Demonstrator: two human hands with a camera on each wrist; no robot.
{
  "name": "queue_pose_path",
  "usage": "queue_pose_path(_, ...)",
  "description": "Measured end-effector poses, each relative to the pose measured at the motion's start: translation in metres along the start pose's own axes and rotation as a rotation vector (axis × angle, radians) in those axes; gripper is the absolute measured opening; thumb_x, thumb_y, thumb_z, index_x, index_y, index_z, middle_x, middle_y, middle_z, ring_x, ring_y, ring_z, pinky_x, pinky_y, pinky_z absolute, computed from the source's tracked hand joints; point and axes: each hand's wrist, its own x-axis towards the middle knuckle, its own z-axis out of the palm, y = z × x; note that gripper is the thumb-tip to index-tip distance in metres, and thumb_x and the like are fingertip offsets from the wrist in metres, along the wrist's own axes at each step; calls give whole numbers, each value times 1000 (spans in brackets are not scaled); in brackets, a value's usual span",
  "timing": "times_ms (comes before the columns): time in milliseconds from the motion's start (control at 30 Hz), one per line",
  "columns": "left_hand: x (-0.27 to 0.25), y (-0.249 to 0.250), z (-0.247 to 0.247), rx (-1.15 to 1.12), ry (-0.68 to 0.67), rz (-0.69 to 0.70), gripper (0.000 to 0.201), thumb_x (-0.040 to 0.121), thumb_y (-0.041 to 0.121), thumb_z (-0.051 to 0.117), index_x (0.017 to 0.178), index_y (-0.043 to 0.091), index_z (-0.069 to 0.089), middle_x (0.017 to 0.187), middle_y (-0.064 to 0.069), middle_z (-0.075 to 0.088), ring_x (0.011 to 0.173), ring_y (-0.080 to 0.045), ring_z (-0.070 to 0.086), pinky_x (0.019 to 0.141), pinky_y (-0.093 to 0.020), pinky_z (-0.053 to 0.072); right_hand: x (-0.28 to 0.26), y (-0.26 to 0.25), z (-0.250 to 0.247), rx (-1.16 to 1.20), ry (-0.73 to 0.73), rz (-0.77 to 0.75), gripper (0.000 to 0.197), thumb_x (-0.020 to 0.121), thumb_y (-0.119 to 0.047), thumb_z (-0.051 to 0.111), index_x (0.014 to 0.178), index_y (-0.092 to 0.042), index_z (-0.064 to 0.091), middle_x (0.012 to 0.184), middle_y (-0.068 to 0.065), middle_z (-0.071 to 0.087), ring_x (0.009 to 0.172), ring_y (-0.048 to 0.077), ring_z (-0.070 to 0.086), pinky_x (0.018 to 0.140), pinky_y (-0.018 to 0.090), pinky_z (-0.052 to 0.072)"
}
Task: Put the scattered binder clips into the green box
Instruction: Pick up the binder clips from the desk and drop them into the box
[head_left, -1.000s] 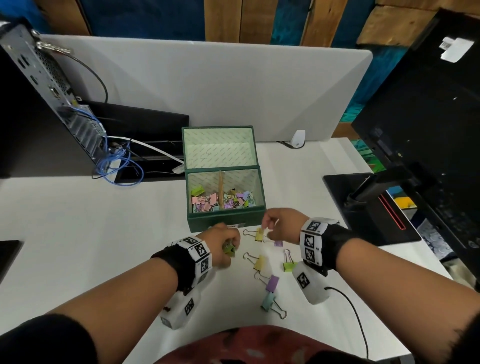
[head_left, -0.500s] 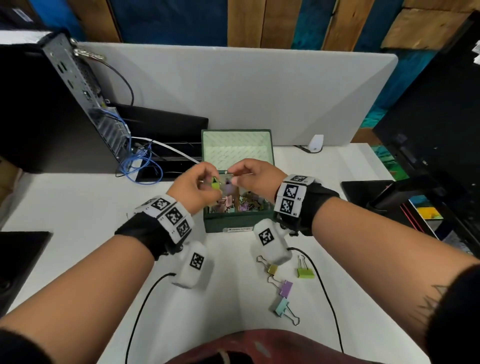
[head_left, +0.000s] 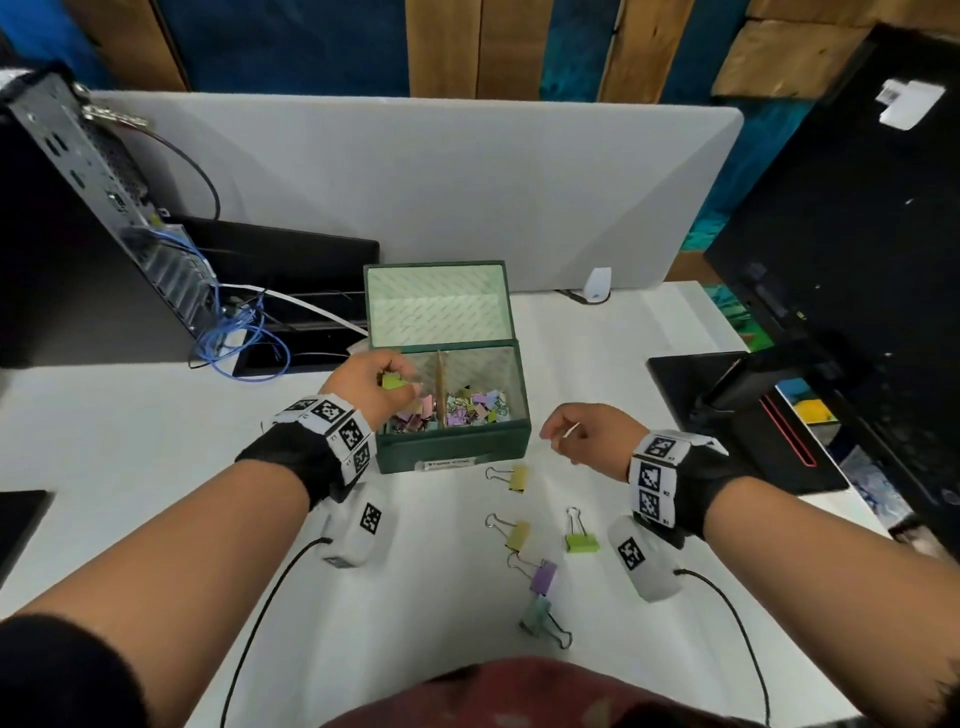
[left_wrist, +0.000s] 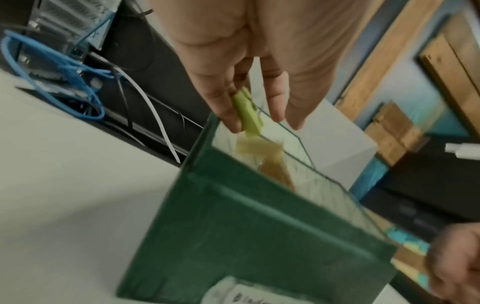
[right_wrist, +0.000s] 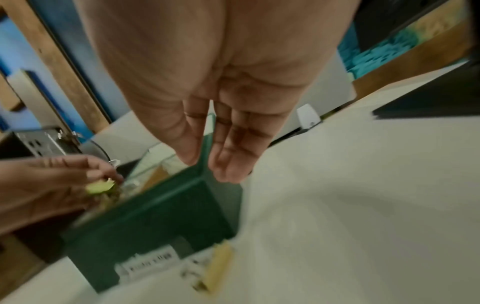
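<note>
White bench (head_left: 130, 467) takes up most of the view, grey divider panel (head_left: 441, 182) standing along its back edge; black monitor (head_left: 857, 260) looms on the right, opened-up computer case (head_left: 78, 171) with a tangle of blue cables (head_left: 234, 338) on the left; green box (head_left: 452, 441) sits mid-bench with its lid tipped up behind it, a divider splitting it into two compartments, both already holding a heap of coloured clips.

Left hand (head_left: 371, 387) hangs over the box's left compartment, its grip pinching a green binder clip (head_left: 394, 383) between thumb and fingertips; the left wrist view shows that same clip (left_wrist: 248, 114) right above the box rim (left_wrist: 205, 133); right hand (head_left: 587, 434) is off to the right of the box, just above the bench, grip released, fingers straight and holding nothing in the right wrist view (right_wrist: 228, 133).

Five clips are on the bench in front of the box: a yellow clip (head_left: 517, 477) just beside the front wall, another yellow one (head_left: 517, 535) below it, a green clip (head_left: 581, 540) to its right, then a purple clip (head_left: 543, 577) and a teal clip (head_left: 535, 613) nearest the person.
</note>
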Motion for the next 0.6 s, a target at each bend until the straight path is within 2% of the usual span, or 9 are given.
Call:
queue_pose_path(67,-2,1,1,13,-40,-16,10,79,31,68,81,33,59,104,6,57,99,-13,55,88,-30,46,-5,14,1,-138,-59,30,19,84,-10,55,95,-21,65,92,-4,61,80,14,55,77,21,44)
queue_pose_path(133,-7,6,4,52,-72,19,9,80,29,68,88,28,63,106,6,56,99,-11,54,87,-28,44,-8,24,3,-267,-151,57,22,82,-16,62,103,-23,64,100,-7,57,86,11,55,75,17,42)
queue_pose_path(167,-9,9,5,69,-88,58,11,81,27,67,91,25,64,106,5,55,98,-11,54,87,-26,43,-9,27,4,-313,-198,64,28,80,-20,67,107,-25,62,105,-6,55,91,12,56,79,19,44)
queue_pose_path(233,-16,16,10,96,-136,157,12,81,23,67,93,22,65,103,4,56,97,-12,55,90,-28,46,-10,30,9,-390,-264,52,48,77,-25,72,121,-29,55,123,-4,50,110,16,54,95,27,44)
queue_pose_path(300,-24,24,16,171,-259,245,12,82,23,66,94,24,64,98,8,55,95,-12,57,90,-29,49,-9,28,14,-463,-307,-18,63,77,-24,71,134,-32,45,139,-3,40,126,19,44,107,33,36)
queue_pose_path(367,-32,29,24,276,-423,310,14,84,24,63,98,25,65,97,10,55,93,-11,58,90,-29,50,-9,21,19,-542,-341,-104,67,81,-20,65,139,-37,37,148,-3,31,132,22,37,110,35,33)
queue_pose_path(500,-46,32,45,439,-693,401,22,84,24,58,105,30,65,112,7,58,100,-11,56,91,-30,49,-5,5,32,-739,-410,-182,71,84,-7,49,139,-46,28,157,-10,14,139,23,24,110,41,34)
queue_pose_path(600,-52,27,67,560,-785,433,34,82,24,60,116,32,61,126,5,54,113,-17,53,97,-34,45,-1,4,39,-812,-440,-160,72,84,-6,47,140,-46,26,157,-13,13,141,22,20,111,41,33)
